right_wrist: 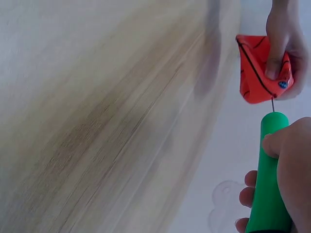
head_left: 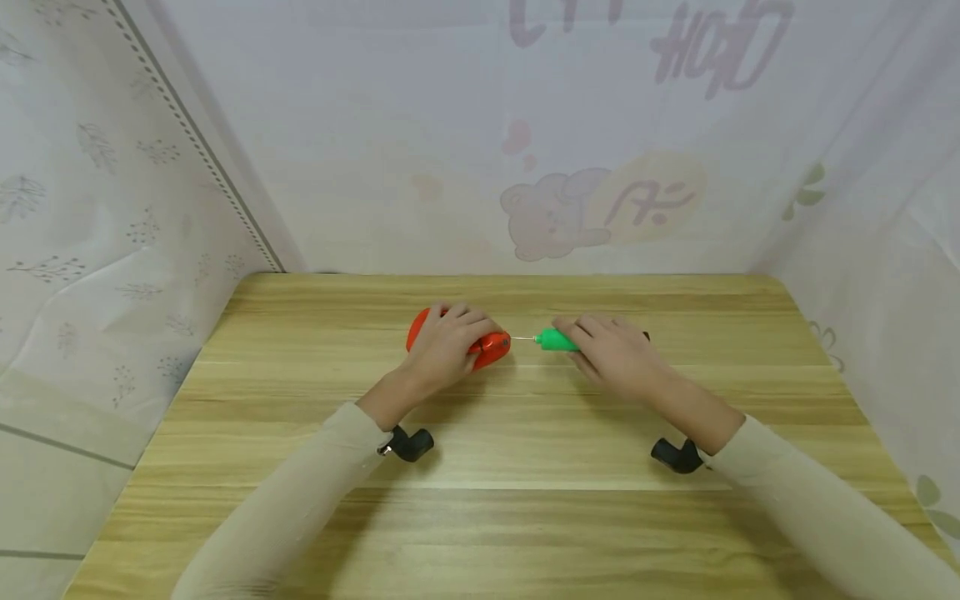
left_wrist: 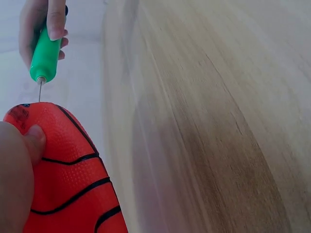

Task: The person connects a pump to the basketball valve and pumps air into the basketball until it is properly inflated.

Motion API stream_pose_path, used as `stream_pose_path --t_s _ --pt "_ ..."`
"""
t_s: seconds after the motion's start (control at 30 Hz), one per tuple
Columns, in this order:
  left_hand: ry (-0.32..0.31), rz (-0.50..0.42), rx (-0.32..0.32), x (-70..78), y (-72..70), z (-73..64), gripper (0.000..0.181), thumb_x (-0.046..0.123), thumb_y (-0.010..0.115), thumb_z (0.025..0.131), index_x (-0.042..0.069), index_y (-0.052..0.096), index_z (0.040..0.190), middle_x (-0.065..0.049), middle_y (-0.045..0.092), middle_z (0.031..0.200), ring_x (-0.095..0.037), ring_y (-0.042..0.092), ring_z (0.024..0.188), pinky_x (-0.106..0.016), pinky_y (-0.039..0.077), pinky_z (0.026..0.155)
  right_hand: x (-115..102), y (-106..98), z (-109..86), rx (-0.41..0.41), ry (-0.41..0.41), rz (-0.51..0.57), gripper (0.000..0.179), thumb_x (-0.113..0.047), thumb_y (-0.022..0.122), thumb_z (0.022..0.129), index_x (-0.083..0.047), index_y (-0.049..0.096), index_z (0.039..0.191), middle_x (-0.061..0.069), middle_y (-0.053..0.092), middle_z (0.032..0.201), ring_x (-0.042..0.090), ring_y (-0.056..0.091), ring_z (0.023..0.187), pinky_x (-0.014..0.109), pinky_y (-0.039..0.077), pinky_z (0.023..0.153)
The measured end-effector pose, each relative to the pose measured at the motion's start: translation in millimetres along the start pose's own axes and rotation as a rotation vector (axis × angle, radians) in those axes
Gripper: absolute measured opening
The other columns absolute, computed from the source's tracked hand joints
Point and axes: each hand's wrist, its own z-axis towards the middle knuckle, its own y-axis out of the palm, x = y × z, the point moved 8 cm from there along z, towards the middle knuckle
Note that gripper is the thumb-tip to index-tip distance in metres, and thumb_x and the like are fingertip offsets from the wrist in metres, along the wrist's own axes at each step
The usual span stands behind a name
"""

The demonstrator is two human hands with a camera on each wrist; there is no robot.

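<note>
My left hand grips a limp, folded red ball with black lines, like a deflated basketball. In the left wrist view the thumb presses into the textured ball, close to a dark patch at its end. A small blue spot shows on the ball in the right wrist view. My right hand holds a green hand pump, fingers wrapped round its barrel. From the pump a thin metal needle reaches the ball's end; how deep it sits is hidden.
Both hands are above a wood-grain table, toward its far edge. Black wrist mounts hang under both sleeves. A pale printed curtain stands behind the table, with more patterned cloth at the left and right.
</note>
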Motion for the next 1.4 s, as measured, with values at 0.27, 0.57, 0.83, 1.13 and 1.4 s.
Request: stream_pose_path --t_s 0.27,0.57,0.83,1.13,1.4 --pt "0.041 -0.011 0.004 8.2 -6.5 -2.6 0.037 -0.006 0.070 0.082 0.018 0.075 0.109 0.001 0.073 0.107 -0.026 0.062 0.105 -0.049 0.044 0.092 -13 -9 -2.6 0.011 -0.017 -0.028 0.050 -0.020 0.069 0.096 -0.004 0.055 0.142 0.008 0.063 0.106 0.024 0.061 0.094 0.041 0.054 0.077" --pt "0.040 -0.051 -0.034 9.4 -3.1 -4.6 0.027 0.020 0.086 0.083 0.014 0.073 0.106 0.000 0.072 0.106 -0.024 0.062 0.103 -0.043 0.045 0.087 -29 -16 -1.2 0.037 -0.050 -0.198 0.052 -0.028 0.076 0.093 -0.004 0.060 0.137 0.009 0.063 0.100 0.023 0.064 0.089 0.035 0.055 0.070" --pt "0.023 -0.005 -0.028 11.8 1.4 -4.2 0.018 0.013 0.081 0.087 0.015 0.075 0.104 0.002 0.073 0.103 -0.021 0.062 0.097 -0.038 0.044 0.083 -35 -13 -3.4 0.074 -0.080 -0.224 0.049 -0.030 0.073 0.095 -0.002 0.062 0.132 0.009 0.065 0.094 0.021 0.064 0.080 0.030 0.052 0.061" --pt "0.059 -0.001 0.010 18.2 -0.1 -6.5 0.012 0.020 0.077 0.092 0.014 0.074 0.102 0.001 0.074 0.099 -0.021 0.062 0.089 -0.034 0.041 0.075 -37 -13 -5.2 0.111 -0.094 -0.213 0.047 -0.030 0.074 0.093 -0.001 0.063 0.128 0.009 0.066 0.093 0.020 0.064 0.076 0.030 0.053 0.059" --pt "0.141 0.066 0.054 26.0 -2.4 -10.6 0.009 0.009 0.074 0.090 0.010 0.074 0.099 0.000 0.074 0.091 -0.019 0.063 0.084 -0.032 0.043 0.074 -42 -12 -0.2 0.056 -0.097 -0.209 0.043 -0.032 0.070 0.097 0.000 0.065 0.126 0.009 0.066 0.089 0.019 0.063 0.070 0.029 0.052 0.055"
